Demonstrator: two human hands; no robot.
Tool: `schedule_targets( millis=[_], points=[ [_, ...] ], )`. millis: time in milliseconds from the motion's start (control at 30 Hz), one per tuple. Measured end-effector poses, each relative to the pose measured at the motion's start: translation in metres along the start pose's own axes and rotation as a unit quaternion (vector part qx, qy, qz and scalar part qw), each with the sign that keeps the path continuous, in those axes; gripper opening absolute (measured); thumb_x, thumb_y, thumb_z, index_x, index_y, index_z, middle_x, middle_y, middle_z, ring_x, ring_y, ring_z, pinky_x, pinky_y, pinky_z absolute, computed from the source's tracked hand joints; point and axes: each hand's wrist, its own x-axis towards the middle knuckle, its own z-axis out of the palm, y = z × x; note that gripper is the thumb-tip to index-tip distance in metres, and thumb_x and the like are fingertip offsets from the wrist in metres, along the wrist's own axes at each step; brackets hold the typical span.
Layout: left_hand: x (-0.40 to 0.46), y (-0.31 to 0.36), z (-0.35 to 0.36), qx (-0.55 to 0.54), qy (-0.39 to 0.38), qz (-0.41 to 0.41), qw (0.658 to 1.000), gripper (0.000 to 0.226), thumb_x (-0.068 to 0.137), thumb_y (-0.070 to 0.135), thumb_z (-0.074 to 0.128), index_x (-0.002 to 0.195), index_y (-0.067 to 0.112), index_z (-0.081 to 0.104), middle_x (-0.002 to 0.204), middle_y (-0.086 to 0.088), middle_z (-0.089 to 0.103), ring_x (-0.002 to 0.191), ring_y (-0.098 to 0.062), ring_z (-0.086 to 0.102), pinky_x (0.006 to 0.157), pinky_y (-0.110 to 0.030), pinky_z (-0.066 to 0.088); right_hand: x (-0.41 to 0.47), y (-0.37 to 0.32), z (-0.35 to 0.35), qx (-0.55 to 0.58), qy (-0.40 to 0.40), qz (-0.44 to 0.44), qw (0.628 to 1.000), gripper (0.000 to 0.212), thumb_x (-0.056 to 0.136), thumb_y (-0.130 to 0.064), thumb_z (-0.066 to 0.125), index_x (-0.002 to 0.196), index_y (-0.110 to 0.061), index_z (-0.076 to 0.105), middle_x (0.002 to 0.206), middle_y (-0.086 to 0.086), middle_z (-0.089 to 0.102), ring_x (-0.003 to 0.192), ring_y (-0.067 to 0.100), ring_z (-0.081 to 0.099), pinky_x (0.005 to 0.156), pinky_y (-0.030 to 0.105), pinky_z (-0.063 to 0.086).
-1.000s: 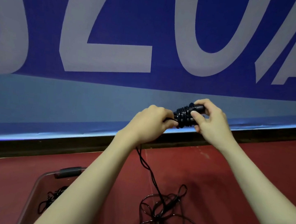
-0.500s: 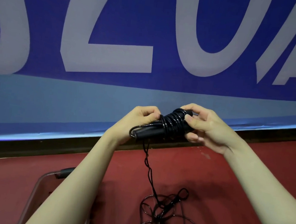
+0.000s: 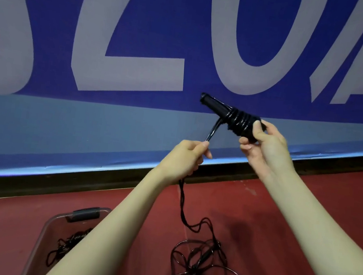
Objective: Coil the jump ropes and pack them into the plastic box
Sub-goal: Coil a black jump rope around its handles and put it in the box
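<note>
My right hand (image 3: 264, 146) grips a black jump rope handle (image 3: 227, 115) with several turns of black cord wound round it, its free end pointing up and left. My left hand (image 3: 187, 156) pinches the cord (image 3: 52, 114) just below the handle, pulled taut. From the left hand the cord hangs down to a loose tangle of rope (image 3: 204, 269) on the red floor. A clear plastic box (image 3: 48, 230) stands at the lower left with another coiled black rope (image 3: 69, 245) inside, partly hidden behind my left forearm.
A blue banner wall (image 3: 142, 40) with large pale letters runs across in front, ending in a dark baseboard (image 3: 54, 185). Red floor (image 3: 280, 219) stretches on the right. The box has a dark latch (image 3: 86, 213) on its far rim.
The right hand has lifted and turned the handle so its free end points up-left. The left hand has let go of the handle and dropped lower, now pulling the cord taut.
</note>
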Motion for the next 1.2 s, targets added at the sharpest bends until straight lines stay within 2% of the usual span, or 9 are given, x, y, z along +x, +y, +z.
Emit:
schedule_targets(
  millis=[133, 333, 433, 600, 700, 833, 1000, 1100, 1200],
  points=[
    [0.000, 0.011, 0.005, 0.202, 0.025, 0.040, 0.978, 0.036, 0.103, 0.032, 0.040, 0.092, 0.009, 0.065, 0.067, -0.003, 0.049, 0.055, -0.018, 0.040, 0.054, -0.027, 0.034, 0.006, 0.004, -0.018, -0.140, 0.066, -0.092, 0.984, 0.008, 0.100, -0.008, 0.052, 0.100, -0.016, 0.053, 0.090, 0.006, 0.054, 0.050, 0.016, 0.050, 0.048, 0.024, 0.043],
    [0.001, 0.012, -0.003, 0.394, 0.066, 0.113, 0.910, 0.024, 0.098, 0.034, 0.051, 0.093, 0.013, 0.062, 0.070, -0.001, 0.055, 0.066, -0.027, 0.050, 0.059, -0.033, 0.040, 0.010, 0.001, -0.035, -0.412, -0.024, -0.161, 0.897, 0.020, 0.097, -0.009, 0.056, 0.093, -0.029, 0.054, 0.088, -0.005, 0.058, 0.045, 0.016, 0.051, 0.048, 0.028, 0.044],
    [-0.002, 0.011, -0.011, 0.369, 0.061, 0.134, 0.918, 0.019, 0.095, 0.038, 0.055, 0.086, 0.023, 0.061, 0.069, 0.005, 0.057, 0.068, -0.023, 0.051, 0.057, -0.031, 0.037, 0.008, -0.004, -0.036, -0.451, -0.115, -0.106, 0.879, 0.019, 0.096, -0.006, 0.056, 0.097, -0.025, 0.057, 0.083, -0.004, 0.057, 0.046, 0.019, 0.049, 0.044, 0.023, 0.041],
    [0.001, 0.001, -0.019, 0.293, 0.037, 0.143, 0.945, 0.012, 0.094, 0.036, 0.057, 0.085, 0.028, 0.058, 0.085, 0.014, 0.056, 0.083, -0.013, 0.054, 0.079, -0.039, 0.047, 0.001, -0.006, -0.032, -0.400, -0.241, -0.017, 0.884, 0.013, 0.098, -0.002, 0.052, 0.108, -0.009, 0.055, 0.075, 0.001, 0.054, 0.045, 0.013, 0.045, 0.042, 0.020, 0.033],
    [-0.002, -0.001, -0.023, 0.172, 0.019, 0.128, 0.976, 0.017, 0.097, 0.029, 0.054, 0.085, 0.018, 0.054, 0.080, 0.009, 0.055, 0.071, -0.013, 0.050, 0.071, -0.029, 0.042, -0.002, -0.008, -0.031, -0.284, -0.247, 0.021, 0.926, 0.012, 0.097, -0.002, 0.052, 0.105, -0.009, 0.057, 0.078, 0.004, 0.054, 0.047, 0.014, 0.044, 0.040, 0.019, 0.030],
    [-0.006, 0.000, -0.024, 0.053, 0.013, 0.077, 0.996, 0.022, 0.098, 0.026, 0.054, 0.084, 0.009, 0.050, 0.062, 0.011, 0.056, 0.053, -0.007, 0.051, 0.055, -0.021, 0.041, -0.005, 0.005, -0.028, -0.242, -0.231, 0.040, 0.941, 0.015, 0.098, -0.006, 0.050, 0.108, -0.015, 0.057, 0.085, 0.007, 0.053, 0.049, 0.016, 0.047, 0.041, 0.020, 0.036],
    [-0.004, -0.004, -0.024, 0.030, 0.032, 0.051, 0.998, 0.022, 0.097, 0.028, 0.057, 0.081, 0.013, 0.052, 0.063, 0.004, 0.060, 0.055, -0.011, 0.057, 0.055, -0.022, 0.042, -0.012, 0.009, -0.021, -0.391, -0.260, -0.018, 0.882, 0.060, 0.088, -0.013, 0.070, 0.137, -0.037, 0.044, 0.100, 0.001, 0.056, 0.064, 0.012, 0.056, 0.061, 0.023, 0.047],
    [-0.003, -0.002, -0.025, 0.014, 0.046, 0.055, 0.997, 0.023, 0.095, 0.030, 0.060, 0.079, 0.015, 0.055, 0.071, -0.002, 0.064, 0.059, -0.011, 0.057, 0.059, -0.023, 0.041, -0.017, 0.011, -0.012, -0.506, -0.247, -0.102, 0.820, 0.077, 0.071, -0.033, 0.085, 0.133, -0.044, 0.041, 0.120, -0.010, 0.047, 0.101, -0.003, 0.053, 0.084, 0.016, 0.040],
    [-0.004, 0.002, -0.027, 0.016, 0.047, 0.062, 0.997, 0.023, 0.093, 0.030, 0.062, 0.076, 0.016, 0.056, 0.069, 0.002, 0.060, 0.057, -0.008, 0.053, 0.060, -0.022, 0.041, -0.020, 0.014, -0.007, -0.516, -0.214, -0.153, 0.815, 0.079, 0.064, -0.041, 0.088, 0.129, -0.042, 0.043, 0.120, -0.013, 0.041, 0.109, -0.006, 0.045, 0.084, 0.011, 0.036]
  ],
)
